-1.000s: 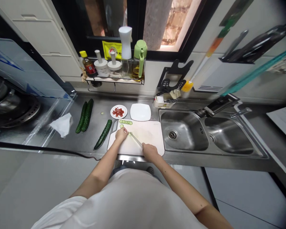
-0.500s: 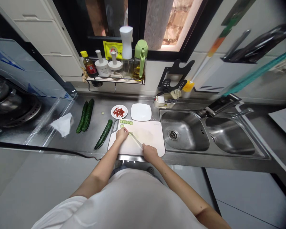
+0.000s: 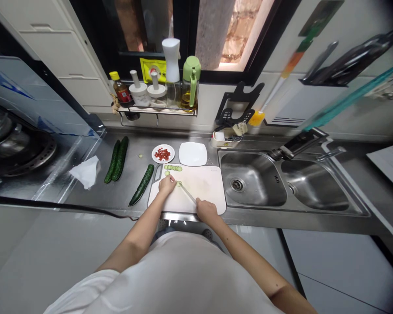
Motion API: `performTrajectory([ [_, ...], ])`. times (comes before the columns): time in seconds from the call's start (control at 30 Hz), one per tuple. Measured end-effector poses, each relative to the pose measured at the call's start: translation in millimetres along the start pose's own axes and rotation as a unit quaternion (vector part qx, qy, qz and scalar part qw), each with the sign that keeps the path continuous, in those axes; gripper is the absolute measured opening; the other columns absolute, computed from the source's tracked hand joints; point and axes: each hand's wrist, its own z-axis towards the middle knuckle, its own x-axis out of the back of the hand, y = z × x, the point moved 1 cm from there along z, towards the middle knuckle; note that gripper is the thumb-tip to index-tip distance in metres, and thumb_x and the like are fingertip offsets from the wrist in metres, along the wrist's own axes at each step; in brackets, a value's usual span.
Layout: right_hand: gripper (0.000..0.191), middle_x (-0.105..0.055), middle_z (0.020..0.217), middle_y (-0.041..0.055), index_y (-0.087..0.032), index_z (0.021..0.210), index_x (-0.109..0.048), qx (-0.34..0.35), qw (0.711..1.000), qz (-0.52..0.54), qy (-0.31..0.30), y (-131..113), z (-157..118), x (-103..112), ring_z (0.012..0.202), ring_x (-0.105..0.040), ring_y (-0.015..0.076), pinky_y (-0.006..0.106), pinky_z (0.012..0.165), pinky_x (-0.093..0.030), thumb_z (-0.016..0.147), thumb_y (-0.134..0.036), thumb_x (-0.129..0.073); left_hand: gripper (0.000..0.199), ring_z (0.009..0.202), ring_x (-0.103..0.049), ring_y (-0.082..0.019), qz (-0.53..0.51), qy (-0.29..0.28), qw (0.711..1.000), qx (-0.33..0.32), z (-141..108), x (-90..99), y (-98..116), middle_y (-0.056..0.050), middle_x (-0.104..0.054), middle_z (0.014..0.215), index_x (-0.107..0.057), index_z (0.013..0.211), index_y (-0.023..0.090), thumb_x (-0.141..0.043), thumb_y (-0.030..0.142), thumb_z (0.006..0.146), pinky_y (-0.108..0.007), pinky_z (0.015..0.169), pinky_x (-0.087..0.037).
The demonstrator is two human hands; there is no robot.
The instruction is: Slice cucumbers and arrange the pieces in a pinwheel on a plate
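My right hand (image 3: 207,210) grips the handle of a knife (image 3: 189,194) above the white cutting board (image 3: 209,187). The knife's tip points up and left to a pale green cucumber slice (image 3: 179,184), close to my left fingertips. My left hand (image 3: 167,185) is closed in a pinch over the board's left half; what lies between its fingers, if anything, is too small to make out. A row of cucumber slices (image 3: 173,167) lies along the board's top edge, with a single slice (image 3: 167,173) just above my left hand.
Left of the board lie one cucumber (image 3: 142,185), two more cucumbers (image 3: 119,159) and a crumpled white tissue (image 3: 86,171). Behind it are a plate of chopped red pieces (image 3: 163,160) and a white square plate (image 3: 193,154). A double sink (image 3: 253,179) is at right; a bottle rack (image 3: 157,110) hangs behind.
The view has shifted slightly. Both hands, the knife and the slices keep nearly the same places on the board.
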Motion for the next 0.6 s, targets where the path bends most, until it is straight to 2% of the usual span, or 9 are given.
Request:
performTrajectory([
  [0.23,0.028,-0.069,0.1,0.0155,-0.015,0.115,-0.053,-0.008,0.999,0.003,-0.033,5.2,-10.0,1.6,0.099,-0.065,0.0249,0.032,0.075,-0.044,0.09,-0.013,-0.04,0.018,0.091,-0.064,-0.021,0.001,0.011,1.0,-0.005,-4.6,-0.5,0.5,-0.004,-0.071,0.095,-0.063,0.091,0.024,-0.058,0.039,0.081,-0.027,0.074,-0.041],
  [0.4,0.027,-0.069,0.099,0.0143,-0.016,0.113,-0.054,-0.014,1.0,0.003,-0.025,14.3,-16.9,-2.8,0.098,-0.065,0.0251,0.031,0.075,-0.043,0.09,-0.013,-0.039,0.02,0.088,-0.063,-0.021,-0.002,0.015,1.0,-0.012,-10.9,-0.2,2.7,-0.003,-0.07,0.091,-0.062,0.093,0.026,-0.055,0.042,0.084,-0.028,0.073,-0.04],
  [0.6,0.024,-0.069,0.098,0.0127,-0.018,0.109,-0.055,-0.006,1.0,0.011,-0.017,27.7,-20.5,-3.8,0.097,-0.065,0.0235,0.03,0.076,-0.04,0.092,-0.018,-0.039,0.024,0.09,-0.061,-0.02,0.011,0.015,0.997,-0.077,-26.9,-4.4,6.3,-0.002,-0.067,0.092,-0.06,0.107,0.029,-0.05,0.04,0.088,-0.028,0.075,-0.04],
])
